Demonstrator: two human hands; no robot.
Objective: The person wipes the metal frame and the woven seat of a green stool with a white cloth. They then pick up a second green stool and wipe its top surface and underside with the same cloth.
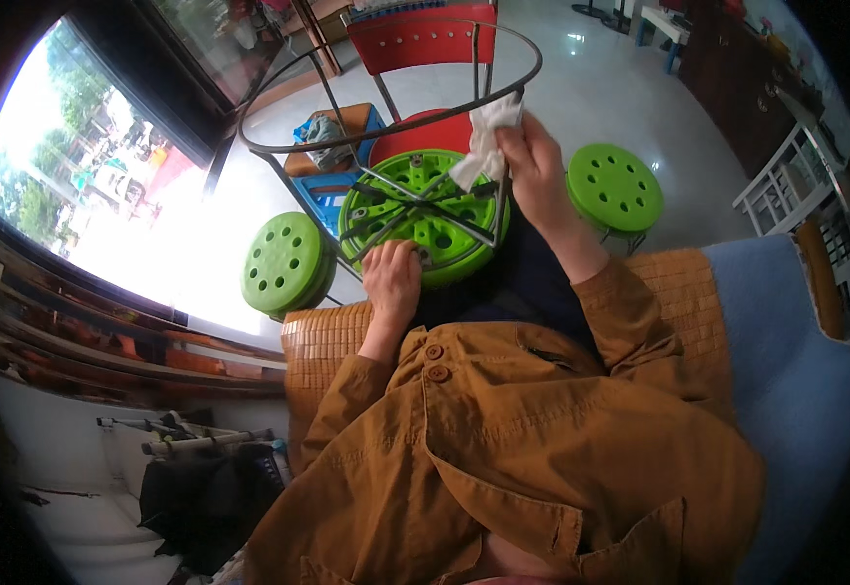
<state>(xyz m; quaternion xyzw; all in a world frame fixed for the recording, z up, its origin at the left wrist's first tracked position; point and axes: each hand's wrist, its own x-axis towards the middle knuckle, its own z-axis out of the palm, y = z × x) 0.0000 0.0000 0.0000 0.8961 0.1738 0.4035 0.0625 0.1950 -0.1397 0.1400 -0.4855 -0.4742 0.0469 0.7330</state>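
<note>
An upside-down stool rests at my lap, with its green round seat low and its metal legs rising to a metal ring. My left hand has its fingers curled over the near left part of the stool's seat, gripping it. In my right hand a crumpled white cloth is pinched. The cloth lies against the right-hand metal leg, just below the ring. Part of that leg is hidden behind the cloth and fingers.
Green stools stand to the left and to the right. A red chair is ahead, with a blue plastic stool beside it. I sit on a woven mat. A white rack stands far right.
</note>
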